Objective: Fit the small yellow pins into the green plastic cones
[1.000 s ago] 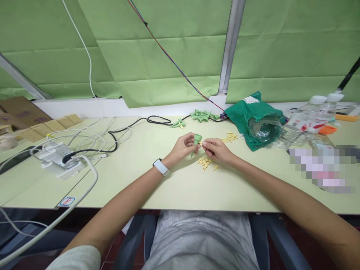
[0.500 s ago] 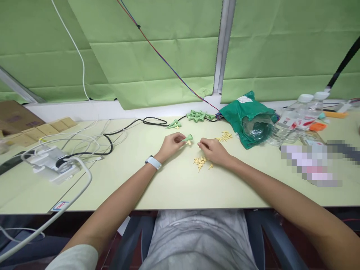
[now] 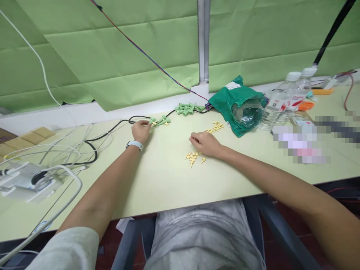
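1. Risk: the right hand [image 3: 204, 144] lies just beside the loose yellow plastic pegs [image 3: 191, 157], at its 7 o'clock; a careless wrist sweep could scatter them.
2. The left hand [image 3: 140, 132] reaches forward over the table [image 3: 157, 180], its fingers [image 3: 147, 123] narrow and touching green plastic spikes [image 3: 161, 120] at 2 o'clock; any grip is unclear.
3. The right hand's fingers [image 3: 192, 140] curl narrow; whether they hold anything, I cannot tell.
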### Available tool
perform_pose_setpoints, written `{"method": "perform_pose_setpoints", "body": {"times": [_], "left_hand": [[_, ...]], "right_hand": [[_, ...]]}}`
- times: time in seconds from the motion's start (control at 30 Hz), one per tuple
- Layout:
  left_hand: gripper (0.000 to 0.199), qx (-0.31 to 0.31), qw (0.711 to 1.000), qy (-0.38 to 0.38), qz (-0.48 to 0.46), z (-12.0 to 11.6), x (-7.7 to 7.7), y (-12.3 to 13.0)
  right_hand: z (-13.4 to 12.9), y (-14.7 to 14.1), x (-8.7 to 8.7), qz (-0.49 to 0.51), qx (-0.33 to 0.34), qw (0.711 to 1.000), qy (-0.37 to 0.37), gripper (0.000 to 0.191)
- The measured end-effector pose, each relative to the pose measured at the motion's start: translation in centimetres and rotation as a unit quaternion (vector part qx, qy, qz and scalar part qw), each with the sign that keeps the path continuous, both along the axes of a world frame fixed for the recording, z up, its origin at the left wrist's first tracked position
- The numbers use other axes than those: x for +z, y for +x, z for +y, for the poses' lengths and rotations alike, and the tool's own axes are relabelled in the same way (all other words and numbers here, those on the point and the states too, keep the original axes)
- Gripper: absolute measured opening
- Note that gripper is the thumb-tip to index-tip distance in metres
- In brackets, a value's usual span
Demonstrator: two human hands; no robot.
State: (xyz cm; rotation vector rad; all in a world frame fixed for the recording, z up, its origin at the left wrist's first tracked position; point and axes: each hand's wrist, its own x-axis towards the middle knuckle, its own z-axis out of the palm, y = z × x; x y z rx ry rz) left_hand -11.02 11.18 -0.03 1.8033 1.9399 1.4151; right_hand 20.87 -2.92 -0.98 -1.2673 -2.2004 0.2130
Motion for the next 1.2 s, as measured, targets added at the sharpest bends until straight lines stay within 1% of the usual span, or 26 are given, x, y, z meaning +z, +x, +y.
{"method": "perform_pose_setpoints", "body": {"times": [0.07,0.17,0.3,0.37,0.43,0.57,0.7,0.8,0.9,1.03,1.1,1.2], "left_hand": [[0.023,0.001,0.999,0.002,-0.038,1.1,0.4,0.4],[0.031,-0.021,0.997,-0.009,-0.073,2.3,0.8,1.5],[0.039,-0.043,0.996,-0.047,-0.057,2.9,0.7,2.8],[0.040,-0.046,0.997,-0.049,-0.048,2.9,0.6,3.2],[0.035,-0.045,0.997,-0.036,-0.043,2.8,0.5,3.4],[0.016,-0.037,0.999,-0.014,-0.036,2.7,0.3,3.7],[0.012,-0.031,0.999,-0.007,-0.022,3.1,0.1,4.0],[0.008,-0.031,0.999,0.011,0.006,3.1,-0.1,4.5],[0.010,-0.067,0.995,0.021,0.065,2.8,-0.1,6.1],[0.022,-0.124,0.979,0.012,0.160,2.8,-0.2,9.6],[0.030,-0.154,0.968,0.003,0.199,3.4,-0.3,11.5],[0.040,-0.187,0.953,-0.012,0.236,4.9,-0.6,14.2]], "right_hand": [[0.0,0.0,0.1,-0.010,-0.003,1.000,-0.002,0.029],[-0.1,0.1,0.2,-0.019,0.000,1.000,-0.001,0.028],[0.0,0.2,0.3,-0.032,0.004,0.999,0.004,0.027],[0.0,0.2,0.3,-0.039,0.006,0.999,0.008,0.027],[0.0,0.2,0.2,-0.046,0.008,0.999,0.009,0.027],[0.1,0.3,0.2,-0.059,0.005,0.998,0.008,0.028],[0.2,0.4,0.3,-0.061,-0.010,0.998,0.025,0.029],[0.6,0.7,0.3,-0.062,-0.038,0.997,0.032,0.029],[1.2,1.1,0.1,-0.064,-0.073,0.995,0.029,0.027],[2.0,1.6,-0.3,-0.059,-0.114,0.992,0.013,0.022],[2.4,1.9,-0.3,-0.058,-0.133,0.989,0.015,0.021],[3.0,2.5,-0.3,-0.061,-0.162,0.985,0.027,0.021]]}}
